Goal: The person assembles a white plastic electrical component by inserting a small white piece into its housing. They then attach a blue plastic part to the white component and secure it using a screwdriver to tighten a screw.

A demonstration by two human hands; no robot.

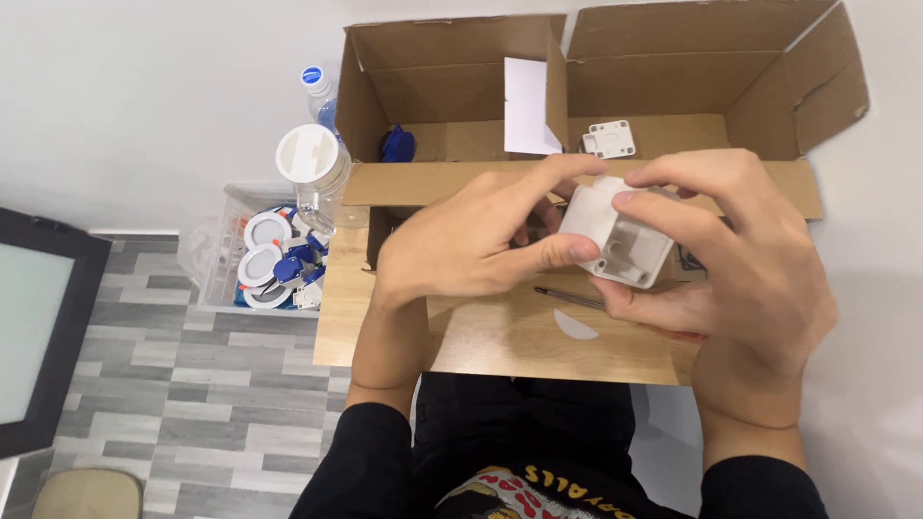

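Observation:
Both hands hold a small white plastic box-shaped part (620,240) above a wooden table (500,341). My left hand (471,240) grips its left side with thumb and fingers. My right hand (735,259) wraps over its top and cradles it from below. A recess with small openings shows on the part's near face. A thin dark pen-like tool (567,297) lies on the table just under the hands.
An open cardboard box (461,77) stands behind the hands, holding a similar white part (609,139), a blue piece (397,144) and a white sheet (527,106). Two clear bottles (317,168) stand at the left. A clear bin (231,255) of round white-and-blue parts sits on the floor.

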